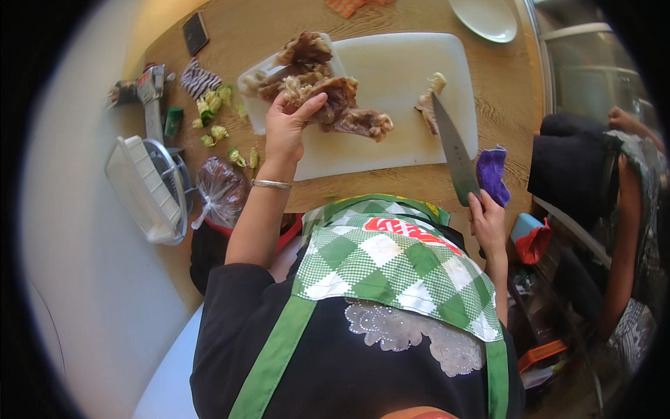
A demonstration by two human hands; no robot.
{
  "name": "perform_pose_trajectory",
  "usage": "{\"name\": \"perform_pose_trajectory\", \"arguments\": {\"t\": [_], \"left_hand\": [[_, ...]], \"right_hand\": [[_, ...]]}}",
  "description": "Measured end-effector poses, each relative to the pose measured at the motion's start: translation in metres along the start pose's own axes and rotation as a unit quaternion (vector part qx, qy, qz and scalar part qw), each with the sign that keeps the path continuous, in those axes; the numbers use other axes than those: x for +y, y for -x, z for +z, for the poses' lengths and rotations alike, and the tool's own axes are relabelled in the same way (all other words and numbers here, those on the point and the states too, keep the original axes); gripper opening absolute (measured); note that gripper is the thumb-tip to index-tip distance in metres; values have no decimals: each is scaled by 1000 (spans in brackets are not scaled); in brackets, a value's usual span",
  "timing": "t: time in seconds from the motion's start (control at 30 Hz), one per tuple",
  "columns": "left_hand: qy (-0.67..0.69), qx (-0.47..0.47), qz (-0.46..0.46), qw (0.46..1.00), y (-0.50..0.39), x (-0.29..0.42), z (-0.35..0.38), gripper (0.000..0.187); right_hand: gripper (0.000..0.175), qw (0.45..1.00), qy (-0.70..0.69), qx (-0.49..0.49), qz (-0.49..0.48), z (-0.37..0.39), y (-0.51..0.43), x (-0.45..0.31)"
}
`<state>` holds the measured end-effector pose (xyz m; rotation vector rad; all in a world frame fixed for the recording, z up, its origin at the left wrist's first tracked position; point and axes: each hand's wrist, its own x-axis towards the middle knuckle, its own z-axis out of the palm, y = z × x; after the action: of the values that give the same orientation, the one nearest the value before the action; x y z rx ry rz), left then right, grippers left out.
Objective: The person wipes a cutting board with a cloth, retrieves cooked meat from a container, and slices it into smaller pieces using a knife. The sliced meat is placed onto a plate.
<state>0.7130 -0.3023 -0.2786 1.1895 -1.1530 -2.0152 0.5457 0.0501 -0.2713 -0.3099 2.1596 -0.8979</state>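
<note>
My left hand (293, 120) grips a large piece of brown cooked meat (343, 105) with pale gristly parts, above the left part of a white cutting board (366, 152). More meat (303, 52) lies behind it, over a smaller white tray or board (251, 89); what lies beneath is partly hidden. My right hand (487, 214) is closed around the handle of a large kitchen knife (454, 149). The blade points away from me, its tip beside a small strip of meat (428, 110) on the board's right side.
A purple cloth (492, 175) lies right of the knife. Green-and-cream vegetable scraps (212, 105), a striped cloth (199, 78), a tied plastic bag (221, 186) and a white basket (144, 188) are at left. A phone (195, 34) and a plate (487, 18) lie farther back. Another person's arm (625, 235) shows at right.
</note>
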Motion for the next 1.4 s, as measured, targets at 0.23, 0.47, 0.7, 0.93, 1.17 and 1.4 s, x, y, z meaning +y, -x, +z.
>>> {"name": "perform_pose_trajectory", "arguments": {"t": [0.23, 0.47, 0.7, 0.93, 1.17, 1.4], "left_hand": [[-291, -162, 25, 943, -23, -21, 46, 41], [-707, -143, 167, 672, -33, -55, 91, 50], [-634, -268, 370, 624, -9, -110, 136, 37], [-583, -256, 395, 663, -3, -117, 124, 39], [-589, -219, 412, 660, -11, -126, 121, 39], [-575, -183, 441, 664, -5, -145, 119, 41]], "right_hand": [[24, 997, -21, 40, -64, 5, -1, 17], [24, 995, 15, 87, -45, -1, 5, 33], [17, 982, 108, 115, -106, 2, -5, 28], [5, 915, 316, 130, -216, 8, -36, -2], [16, 854, 470, 119, -192, 17, -49, -7], [14, 898, 397, 84, -172, 58, -96, -28]]}}
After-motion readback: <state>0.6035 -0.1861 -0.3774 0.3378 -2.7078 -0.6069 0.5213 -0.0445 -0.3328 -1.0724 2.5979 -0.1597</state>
